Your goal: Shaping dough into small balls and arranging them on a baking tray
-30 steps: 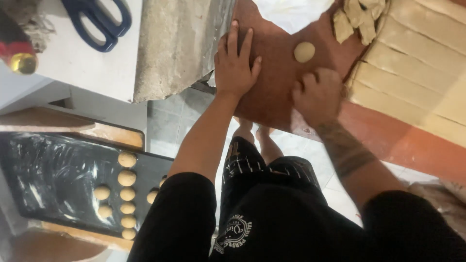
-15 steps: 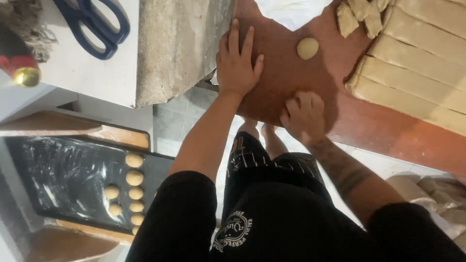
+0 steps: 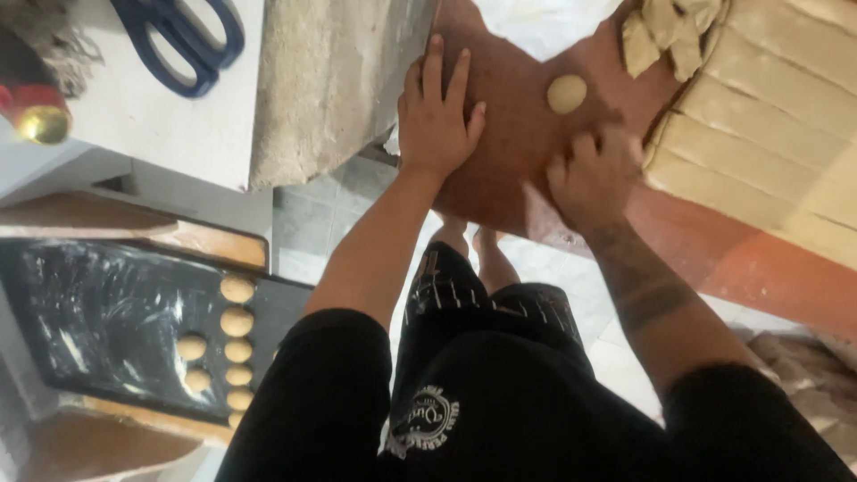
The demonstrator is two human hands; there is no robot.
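My left hand [image 3: 437,116] lies flat, fingers spread, on a brown wooden board [image 3: 509,152]. My right hand [image 3: 594,174] is curled palm-down on the same board, beside a slab of pale dough cut into strips [image 3: 768,134]; what is under it is hidden. A small round dough ball [image 3: 567,93] sits on the board just above my right hand. Torn dough pieces [image 3: 665,36] lie at the slab's top corner.
A dark tray [image 3: 98,321] at lower left carries several dough balls [image 3: 237,321] in rows. Blue-handled scissors [image 3: 183,40] lie on a white surface at top left, next to a grey stone block [image 3: 330,80]. Tiled floor and my feet show below.
My right hand has slid up and to the right along the board, closer to the dough slab. My left hand stays flat in place.
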